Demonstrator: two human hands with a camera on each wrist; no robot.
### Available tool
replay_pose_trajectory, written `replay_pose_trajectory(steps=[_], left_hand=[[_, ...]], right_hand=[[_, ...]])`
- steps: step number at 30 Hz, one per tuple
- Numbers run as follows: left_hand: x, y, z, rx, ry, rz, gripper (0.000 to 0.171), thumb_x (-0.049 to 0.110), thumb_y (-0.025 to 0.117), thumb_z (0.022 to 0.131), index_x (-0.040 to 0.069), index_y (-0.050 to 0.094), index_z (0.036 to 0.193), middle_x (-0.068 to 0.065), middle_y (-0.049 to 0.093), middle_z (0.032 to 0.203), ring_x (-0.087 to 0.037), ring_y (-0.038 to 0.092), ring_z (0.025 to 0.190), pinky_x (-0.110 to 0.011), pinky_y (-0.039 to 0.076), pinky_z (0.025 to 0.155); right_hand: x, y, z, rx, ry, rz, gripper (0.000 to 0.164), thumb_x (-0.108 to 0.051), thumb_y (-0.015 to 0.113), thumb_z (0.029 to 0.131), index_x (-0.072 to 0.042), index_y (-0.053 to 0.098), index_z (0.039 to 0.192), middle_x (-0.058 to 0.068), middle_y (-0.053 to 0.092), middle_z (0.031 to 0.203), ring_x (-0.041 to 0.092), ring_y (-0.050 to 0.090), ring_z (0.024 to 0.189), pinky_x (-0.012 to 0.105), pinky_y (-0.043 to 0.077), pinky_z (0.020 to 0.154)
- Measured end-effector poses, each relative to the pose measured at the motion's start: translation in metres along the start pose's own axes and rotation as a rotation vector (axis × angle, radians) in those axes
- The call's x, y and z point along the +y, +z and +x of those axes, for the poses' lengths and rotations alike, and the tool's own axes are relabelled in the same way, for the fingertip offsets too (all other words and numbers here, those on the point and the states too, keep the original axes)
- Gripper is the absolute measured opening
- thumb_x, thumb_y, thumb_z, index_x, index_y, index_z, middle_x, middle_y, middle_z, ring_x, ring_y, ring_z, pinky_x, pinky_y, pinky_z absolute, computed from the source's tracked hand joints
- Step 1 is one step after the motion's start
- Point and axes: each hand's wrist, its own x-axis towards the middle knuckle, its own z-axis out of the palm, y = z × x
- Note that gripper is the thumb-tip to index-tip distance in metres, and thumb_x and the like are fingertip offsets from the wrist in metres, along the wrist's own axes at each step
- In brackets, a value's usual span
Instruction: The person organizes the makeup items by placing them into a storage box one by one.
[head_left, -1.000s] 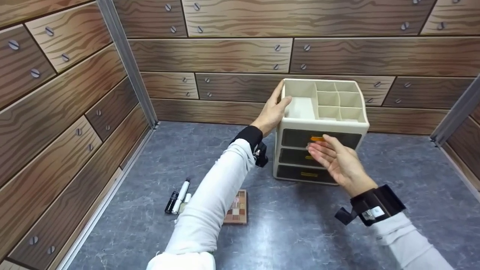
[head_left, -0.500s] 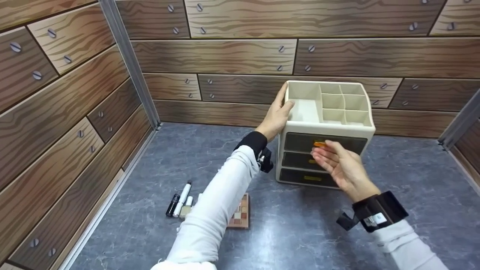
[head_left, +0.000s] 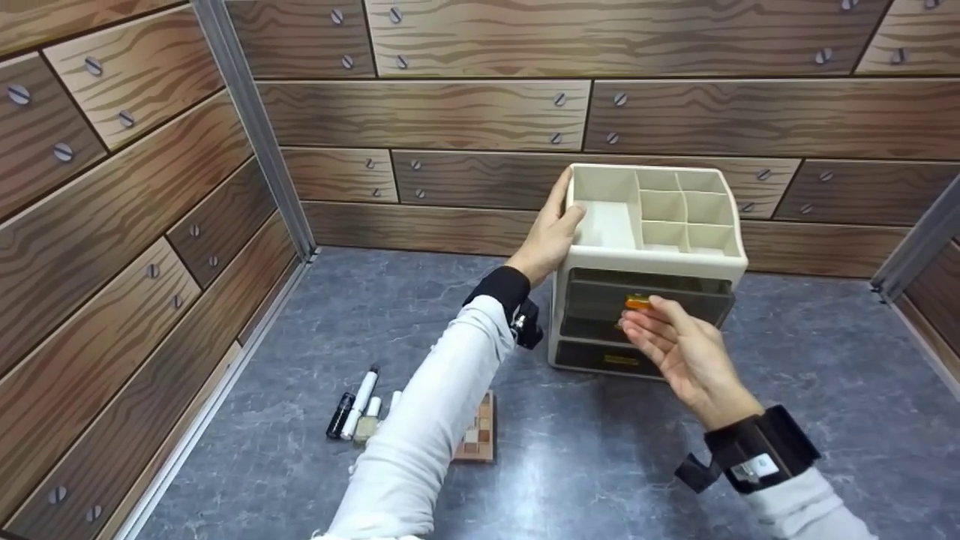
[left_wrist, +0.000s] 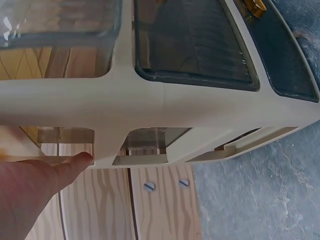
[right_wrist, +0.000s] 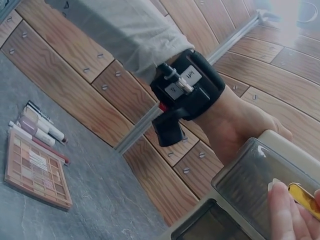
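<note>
A cream desktop drawer organizer (head_left: 652, 259), with small compartments on top and three dark see-through drawers, stands near the back wall. My left hand (head_left: 550, 232) grips its left side, thumb over the top rim and fingers along the side wall. Between thumb and fingers, my right hand (head_left: 690, 349) pinches the amber handle (head_left: 637, 302) of the top drawer (head_left: 596, 300). That drawer juts forward out of the body and overlaps the middle drawer in the head view. The bottom drawer (head_left: 585, 355) sits flush. In the right wrist view the fingertips lie at the handle (right_wrist: 302, 197).
On the grey marbled surface to the left lie a black tube (head_left: 340, 415), a white pen-like tube (head_left: 361, 401) and a small white-capped bottle (head_left: 367, 427). An eyeshadow palette (right_wrist: 37, 167) lies close by, partly behind my left sleeve in the head view. Wood-patterned walls enclose the back and sides.
The top drawer has slid out toward me, its handle held by my right hand, which moved slightly down and nearer. My left hand has kept its grip on the organizer's side.
</note>
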Motion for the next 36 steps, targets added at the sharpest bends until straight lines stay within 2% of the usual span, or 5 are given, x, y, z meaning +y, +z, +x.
replay_pose_trajectory(steps=[4, 14, 23, 30, 36], left_hand=[[0.002, 0.000, 0.000, -0.002, -0.012, 0.010, 0.074, 0.006, 0.043, 0.104, 0.022, 0.013, 0.170, -0.013, 0.020, 0.173, -0.028, 0.037, 0.146, -0.027, 0.033, 0.115], [0.002, 0.003, 0.004, -0.052, -0.035, -0.071, 0.069, 0.008, 0.039, 0.111, 0.025, 0.008, 0.170, -0.013, 0.016, 0.174, -0.027, 0.042, 0.142, -0.026, 0.041, 0.108], [0.005, 0.000, -0.001, -0.047, -0.046, -0.035, 0.070, 0.008, 0.040, 0.110, 0.025, 0.008, 0.170, -0.011, 0.014, 0.175, -0.024, 0.038, 0.144, -0.026, 0.036, 0.113], [0.006, -0.001, 0.001, -0.031, -0.035, -0.018, 0.069, 0.008, 0.040, 0.111, 0.026, 0.010, 0.170, -0.011, 0.013, 0.175, -0.027, 0.031, 0.152, -0.030, 0.032, 0.121], [0.005, 0.000, -0.002, -0.034, -0.050, -0.030, 0.068, 0.010, 0.040, 0.111, 0.025, 0.009, 0.170, -0.011, 0.011, 0.176, -0.025, 0.033, 0.149, -0.032, 0.037, 0.118]], right_hand=[[0.002, -0.001, -0.006, 0.010, -0.005, -0.022, 0.027, -0.014, 0.056, 0.109, -0.007, 0.074, 0.090, 0.010, 0.078, 0.087, 0.020, 0.078, 0.085, 0.024, 0.062, 0.087], [0.004, -0.006, -0.018, 0.001, -0.030, -0.077, 0.030, -0.020, 0.055, 0.110, -0.009, 0.075, 0.091, 0.007, 0.079, 0.087, 0.016, 0.078, 0.082, 0.025, 0.064, 0.080], [0.007, -0.008, -0.032, 0.015, 0.004, -0.099, 0.026, -0.021, 0.057, 0.109, -0.010, 0.075, 0.093, 0.006, 0.080, 0.089, 0.016, 0.077, 0.084, 0.025, 0.064, 0.080], [0.014, -0.007, -0.040, 0.025, -0.015, -0.099, 0.024, -0.021, 0.057, 0.109, -0.010, 0.074, 0.096, 0.006, 0.080, 0.089, 0.017, 0.077, 0.082, 0.026, 0.064, 0.077], [0.020, -0.010, -0.047, 0.029, -0.029, -0.107, 0.024, -0.021, 0.057, 0.109, -0.010, 0.074, 0.096, 0.006, 0.080, 0.088, 0.016, 0.077, 0.081, 0.026, 0.064, 0.074]])
